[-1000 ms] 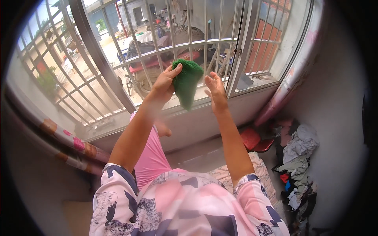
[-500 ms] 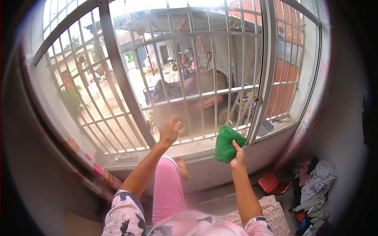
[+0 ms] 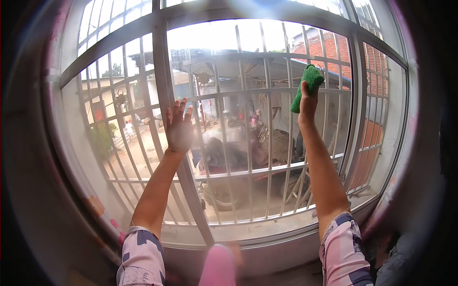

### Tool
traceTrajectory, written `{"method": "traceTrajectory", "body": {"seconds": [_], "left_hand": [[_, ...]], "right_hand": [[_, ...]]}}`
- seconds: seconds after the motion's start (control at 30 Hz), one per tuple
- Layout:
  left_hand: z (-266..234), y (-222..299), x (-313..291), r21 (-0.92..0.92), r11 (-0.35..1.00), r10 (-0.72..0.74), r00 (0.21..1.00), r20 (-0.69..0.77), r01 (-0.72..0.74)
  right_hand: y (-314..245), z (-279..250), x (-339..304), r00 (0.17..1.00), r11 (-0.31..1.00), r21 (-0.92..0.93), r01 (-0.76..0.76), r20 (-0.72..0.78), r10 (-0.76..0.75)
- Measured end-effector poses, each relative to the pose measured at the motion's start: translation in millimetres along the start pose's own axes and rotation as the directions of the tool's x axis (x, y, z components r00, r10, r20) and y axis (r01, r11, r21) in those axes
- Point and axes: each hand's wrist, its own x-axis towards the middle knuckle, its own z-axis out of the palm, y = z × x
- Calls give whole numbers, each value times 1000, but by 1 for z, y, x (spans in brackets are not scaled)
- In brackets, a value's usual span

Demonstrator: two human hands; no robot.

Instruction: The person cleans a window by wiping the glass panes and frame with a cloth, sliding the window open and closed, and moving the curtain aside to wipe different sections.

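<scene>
A green fluffy cleaning cloth (image 3: 312, 78) is gripped in my right hand (image 3: 308, 106), raised to the upper right of the middle window pane (image 3: 229, 157). The cloth is bunched upright, thumb on its near side; whether it presses on the glass I cannot tell. My left hand (image 3: 180, 132) is open, fingers spread and pointing up, at the left upright of the window frame (image 3: 162, 62). Its palm faces the window and seems to rest there. A hazy film shows on the glass near that hand.
White metal bars (image 3: 267, 128) stand behind the glass. The sill (image 3: 267, 231) runs below the pane, with my pink-clad knee (image 3: 218, 267) just under it. Pale curtains hang at both sides. Grey clothes (image 3: 400, 260) lie at the lower right. Outside is a cluttered yard.
Both hands have risen up the window. My left hand went from curled to spread. The cloth moved from near the sill to the upper pane, and the view has tilted upward.
</scene>
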Motion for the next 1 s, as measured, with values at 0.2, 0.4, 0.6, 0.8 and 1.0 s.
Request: {"method": "traceTrajectory", "body": {"seconds": [0.2,0.4,0.6,0.8,1.0], "left_hand": [[19,-18,-7,-79,994,79,996,-32,-81],[16,-24,-8,-161,987,-23,998,-64,13],[12,-18,-7,-78,997,0,1000,-23,-1],[9,-18,-10,-99,995,33,998,57,-28],[12,62,-12,-322,926,-193,980,44,197]], "right_hand": [[1,145,9,765,607,-471,640,314,-562],[16,164,-127,178,353,32,935,818,-546],[33,172,-69,-177,-6,196,981,873,-455],[-46,267,-5,328,180,-324,929,491,-807],[-57,306,-42,260,410,80,909,660,-704]]}}
